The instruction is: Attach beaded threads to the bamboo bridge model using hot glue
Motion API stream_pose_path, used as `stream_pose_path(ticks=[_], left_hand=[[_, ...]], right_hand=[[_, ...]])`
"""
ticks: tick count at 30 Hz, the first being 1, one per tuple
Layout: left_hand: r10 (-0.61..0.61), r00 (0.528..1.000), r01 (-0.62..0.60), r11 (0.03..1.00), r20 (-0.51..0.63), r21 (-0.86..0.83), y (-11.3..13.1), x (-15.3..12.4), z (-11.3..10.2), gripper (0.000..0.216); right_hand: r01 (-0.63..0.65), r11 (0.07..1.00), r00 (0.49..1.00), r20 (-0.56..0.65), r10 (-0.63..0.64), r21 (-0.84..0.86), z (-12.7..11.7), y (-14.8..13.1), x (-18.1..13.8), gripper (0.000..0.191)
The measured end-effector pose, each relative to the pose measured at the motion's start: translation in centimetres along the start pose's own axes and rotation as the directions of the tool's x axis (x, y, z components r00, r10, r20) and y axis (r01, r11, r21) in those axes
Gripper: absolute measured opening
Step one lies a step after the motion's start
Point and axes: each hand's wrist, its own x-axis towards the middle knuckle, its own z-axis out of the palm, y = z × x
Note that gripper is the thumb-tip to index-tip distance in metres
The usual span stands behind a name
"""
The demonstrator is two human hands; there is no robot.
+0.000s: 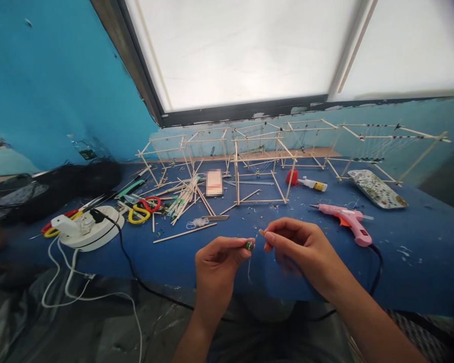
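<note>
My left hand (pixel 217 269) pinches a small dark green marble (pixel 249 245) between thumb and fingertips. A thin white thread (pixel 249 272) dangles below it. Just to the right, my right hand (pixel 302 247) is closed in a pinch on a tiny tan piece, perhaps a bit of stick (pixel 262 232), close to the marble but apart from it. Both hands are above the front of the blue table (pixel 325 275). Beyond them stands a frame of thin wooden sticks (pixel 263 201). A pink glue gun (pixel 348 219) lies to the right of my right hand.
More stick frames (pixel 208 130) line the wall. Loose sticks (pixel 185 199), scissors (pixel 146 207), a blade (pixel 216 218) and a phone-like object (pixel 214 182) lie left of centre. A glue bottle (pixel 313 184) and patterned tray (pixel 378 189) lie right. A power strip (pixel 89 229) trails cords.
</note>
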Motion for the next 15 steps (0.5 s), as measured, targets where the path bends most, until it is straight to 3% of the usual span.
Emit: stream_pose_path(ticks=[5, 7, 9, 12, 15], left_hand=[[-0.007, 1.0, 0.007, 1.0, -0.012, 0.017, -0.1, 0.1, 0.0, 0.01], [-0.005, 1.0, 0.006, 1.0, -0.016, 0.026, -0.1, 0.2, -0.1, 0.009], [-0.014, 1.0, 0.015, 0.999, -0.02, 0.041, -0.1, 0.3, -0.1, 0.008], [-0.034, 0.999, 0.036, 0.997, -0.031, 0.07, 0.2, 0.4, -0.2, 0.009], [-0.036, 0.998, 0.039, 0.995, -0.042, 0.093, 0.3, 0.5, -0.3, 0.01]], right_hand=[[0.015, 1.0, 1.0, -0.006, -0.015, 0.01, -0.1, 0.0, -0.1, 0.031], [0.075, 0.997, 0.992, -0.101, -0.076, -0.014, -0.5, -0.3, 0.1, 0.031], [0.171, 0.982, 0.953, -0.24, -0.186, -0.081, -1.5, -0.7, 0.6, 0.031], [0.255, 0.91, 0.841, -0.39, -0.376, -0.327, -3.5, -0.4, 1.9, 0.029], [0.17, 0.714, 0.798, -0.33, -0.504, -0.679, -5.3, 1.0, 3.2, 0.024]])
